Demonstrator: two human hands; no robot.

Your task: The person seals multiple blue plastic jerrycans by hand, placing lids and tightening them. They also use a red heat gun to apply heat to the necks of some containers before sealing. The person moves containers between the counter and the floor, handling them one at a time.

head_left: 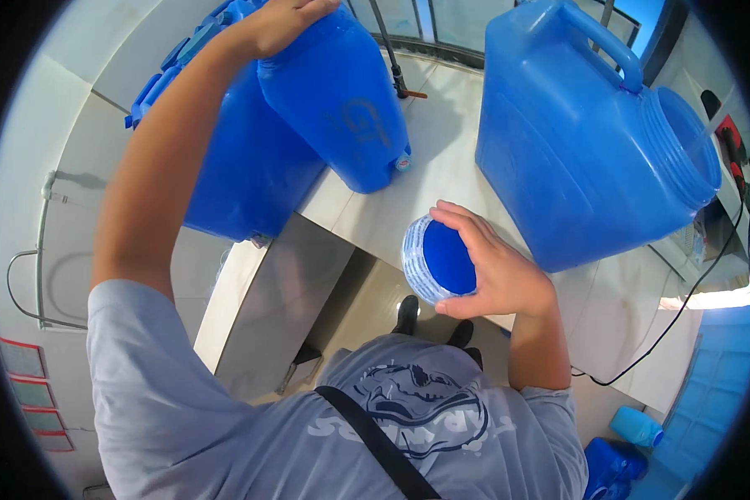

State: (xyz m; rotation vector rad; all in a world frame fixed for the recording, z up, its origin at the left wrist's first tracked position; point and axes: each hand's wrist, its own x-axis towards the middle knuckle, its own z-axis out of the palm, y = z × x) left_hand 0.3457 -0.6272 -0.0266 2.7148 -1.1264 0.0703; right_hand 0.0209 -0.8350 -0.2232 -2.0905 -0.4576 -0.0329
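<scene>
My left hand [285, 25] reaches to the top of a blue plastic jug [342, 108] and grips it there. Its fingertips are partly cut off by the upper edge of the view. That jug looks tilted, its small spout at the bottom corner facing me. In my right hand [508, 271] is a wide blue screw cap [450, 258] with a pale ribbed rim, the fingers curved around its side. To the right, a big light-blue jug [583, 142] stands with its broad threaded mouth uncovered.
Another large blue jug [250, 158] stands at the left on the tiled counter [425, 200]. A thin tap with an orange lever [410, 93] rises behind. At the right, a black cable [683, 312] hangs by the counter. Blue containers [612, 467] sit low at right.
</scene>
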